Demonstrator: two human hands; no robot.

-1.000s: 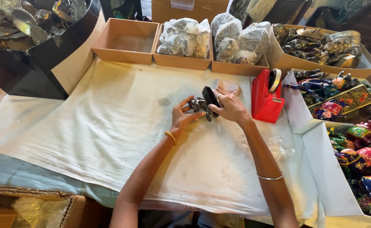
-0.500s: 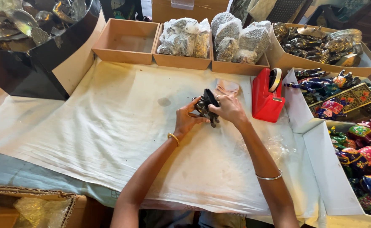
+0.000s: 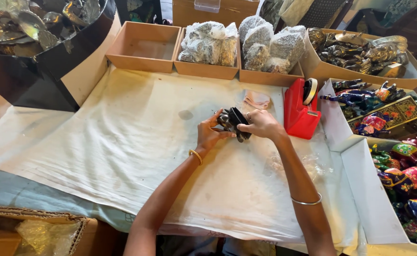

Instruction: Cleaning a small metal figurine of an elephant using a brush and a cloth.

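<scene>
Foreground: a torn cardboard box [image 3: 33,230] with crumpled plastic inside sits at the near left edge, below the worktop [image 3: 123,156], which is draped in a stained white cloth.
Arms: both forearms reach forward from the bottom edge, a gold bangle on the left wrist and a thin silver one on the right.
Left hand [image 3: 210,135]: fingers curled around the near side of a small dark metal figurine [image 3: 234,124], steadying it from below.
Right hand [image 3: 264,125]: closed over the far side of the same figurine, fingers pinching its top, so the piece is gripped between both hands just above the cloth at mid-worktop.
Beside the hands: a red tape dispenser [image 3: 299,111] stands just right of them, within easy reach; a small pinkish wrapper [image 3: 256,99] lies just behind.
Right side: open white boxes [image 3: 360,189] hold brightly painted animal figures.
Far row: an empty cardboard tray [image 3: 144,47], then trays of bubble-wrapped bundles [image 3: 208,42], then a tray of dark metal figures [image 3: 360,52].
Far left: a black bin [image 3: 42,61] of shiny metal pieces.
</scene>
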